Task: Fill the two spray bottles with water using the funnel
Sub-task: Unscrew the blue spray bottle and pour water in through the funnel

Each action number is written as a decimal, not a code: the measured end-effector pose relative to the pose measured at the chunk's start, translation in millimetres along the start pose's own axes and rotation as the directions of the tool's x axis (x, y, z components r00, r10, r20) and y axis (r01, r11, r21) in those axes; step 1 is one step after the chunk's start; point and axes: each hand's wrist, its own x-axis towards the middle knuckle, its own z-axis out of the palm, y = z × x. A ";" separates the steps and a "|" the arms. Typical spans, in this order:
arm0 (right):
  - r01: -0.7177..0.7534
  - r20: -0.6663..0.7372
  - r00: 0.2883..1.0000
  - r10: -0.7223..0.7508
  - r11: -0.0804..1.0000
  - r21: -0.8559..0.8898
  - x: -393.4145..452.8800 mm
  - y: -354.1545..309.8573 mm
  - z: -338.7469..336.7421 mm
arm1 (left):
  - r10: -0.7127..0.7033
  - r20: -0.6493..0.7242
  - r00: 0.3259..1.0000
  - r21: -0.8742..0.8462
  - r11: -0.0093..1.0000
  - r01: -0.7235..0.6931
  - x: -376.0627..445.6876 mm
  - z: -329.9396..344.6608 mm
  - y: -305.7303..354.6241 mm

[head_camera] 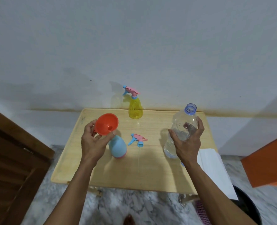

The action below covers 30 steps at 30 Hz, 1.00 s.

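A: What are the two hands doing?

B: The left hand (94,140) holds the orange funnel (107,124). The fingers curl round its rim, and the thumb tip presses the near edge. The funnel is tipped, so you can see down into its hole. It sits just over the top of the blue spray bottle (118,147).

A: And the other one?

B: The right hand (187,142) wraps round the middle of the clear water bottle (182,127). The bottle has no cap on. It leans a bit to the right, and its bottom looks like it rests on the worktop (150,172), but I can't be sure. There is water low inside it.

A: Where is the blue bottle?

B: It stands on the wooden worktop, near the left hand. Its top is off. The pink and blue spray head (138,140) lies on its side just to the right of it, with its thin tube pointing toward the near edge.

A: And the second spray bottle?

B: The yellow spray bottle (135,109) stands at the far edge, by the white wall (134,38). Its pink and blue spray head is on.

A: Anything else?

B: A white folded paper (215,169) hangs over the right side of the worktop. A tiny blue thing peeks out under the right wrist.
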 end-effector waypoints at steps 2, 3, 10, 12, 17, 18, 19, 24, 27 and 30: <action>-0.006 -0.002 1.000 0.006 1.000 0.008 -0.1 0.6 0.1 | -0.002 0.002 1.000 -0.053 0.999 0.002 -3.1 7.2 20.0; -0.006 0.000 1.000 0.006 1.000 0.010 -0.2 0.7 0.1 | -0.004 0.027 1.000 -0.054 0.999 0.006 -5.1 13.4 28.2; -0.018 0.015 1.000 0.018 1.000 0.010 -0.5 0.1 -1.1 | -0.206 0.199 0.958 0.246 0.957 0.155 -31.9 102.6 7.6; -0.026 0.016 1.000 0.026 1.000 0.002 0.1 0.9 -1.7 | -0.296 0.250 0.922 0.358 0.913 0.196 -38.3 124.5 -13.1; -0.069 0.018 0.997 0.069 0.998 0.005 -0.5 1.5 -2.4 | -0.442 0.258 0.859 0.493 0.825 0.276 -38.5 164.1 -55.6; -0.074 0.019 0.997 0.074 0.997 0.006 -0.7 1.0 -2.2 | -0.462 0.244 0.853 0.528 0.801 0.282 -36.5 169.3 -60.5; -0.075 0.019 0.997 0.075 0.997 0.006 -0.1 1.6 -2.1 | -0.473 0.236 0.849 0.558 0.781 0.280 -34.0 175.0 -64.2; -0.049 0.019 0.999 0.050 0.999 -0.009 2.1 3.0 -2.2 | -0.475 0.218 0.852 0.580 0.766 0.279 -32.0 188.6 -70.1; -0.022 0.018 1.000 0.023 1.000 -0.012 2.0 2.5 -1.4 | -0.481 0.213 0.851 0.592 0.756 0.279 -32.4 189.5 -74.4; 0.003 0.011 1.000 -0.003 1.000 -0.012 2.0 2.4 -2.0 | -0.480 0.237 0.845 0.618 0.745 0.250 -32.6 189.1 -71.3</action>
